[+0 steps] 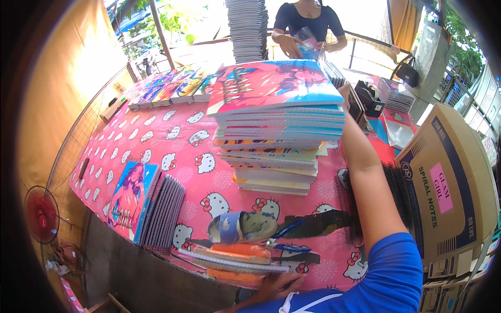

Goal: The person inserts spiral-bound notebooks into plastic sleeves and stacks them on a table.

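My left hand (284,282) rests low at the table's near edge, beside a thin notebook (235,260) lying over orange pieces; its fingers are blurred and partly hidden. My right arm stretches far forward along the right side of a tall stack of notebooks (276,94) with pink and blue covers. Only a little of my right hand (345,93) shows past the stack's far right corner, so its fingers cannot be made out. Pliers with blue handles (287,245) lie in front of the stack, next to a smudged blue round container (227,228).
Black spiral coils (395,193) lie right of my arm, beside a large cardboard box (443,177). Another notebook stack (133,203) stands at the left edge. Behind are colourful notebooks (172,89), a black tape dispenser (369,99), and a person (308,26) handling clear plastic.
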Tool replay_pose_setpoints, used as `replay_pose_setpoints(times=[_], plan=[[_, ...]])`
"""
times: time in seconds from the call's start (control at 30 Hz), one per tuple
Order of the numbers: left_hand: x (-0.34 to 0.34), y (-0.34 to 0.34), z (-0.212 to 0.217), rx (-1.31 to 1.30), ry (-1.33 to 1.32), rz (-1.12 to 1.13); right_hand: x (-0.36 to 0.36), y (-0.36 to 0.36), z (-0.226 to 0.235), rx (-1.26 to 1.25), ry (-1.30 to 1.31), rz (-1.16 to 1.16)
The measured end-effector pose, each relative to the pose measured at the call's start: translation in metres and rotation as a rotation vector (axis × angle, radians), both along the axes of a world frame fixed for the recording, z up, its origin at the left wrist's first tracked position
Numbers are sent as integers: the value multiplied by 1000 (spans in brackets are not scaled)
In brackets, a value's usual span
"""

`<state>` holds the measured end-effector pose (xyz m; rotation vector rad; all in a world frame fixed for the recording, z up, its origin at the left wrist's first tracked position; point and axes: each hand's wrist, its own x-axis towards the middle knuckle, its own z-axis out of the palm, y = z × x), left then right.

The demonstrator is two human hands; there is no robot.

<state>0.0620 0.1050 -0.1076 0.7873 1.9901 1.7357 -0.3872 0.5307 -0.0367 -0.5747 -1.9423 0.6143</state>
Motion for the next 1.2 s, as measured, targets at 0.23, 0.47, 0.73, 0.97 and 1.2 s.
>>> replay_pose_setpoints(times=[0.23, 0.47, 0.73, 0.97, 1.2], plan=[[-6, -6, 19, 13, 390, -24, 84, 29, 107, -64, 143, 59], [-19, -63, 92, 272, 837, 69, 202, -130, 211, -242, -563, 577], [-60, -113, 112, 438, 391, 837, 264, -96, 205, 62, -61, 515], [-86, -109, 97, 489, -22, 712, 350, -143, 48, 173, -513, 401], [-63, -80, 120, 246, 847, 1035, 328, -138, -37, 249, -890, 74]])
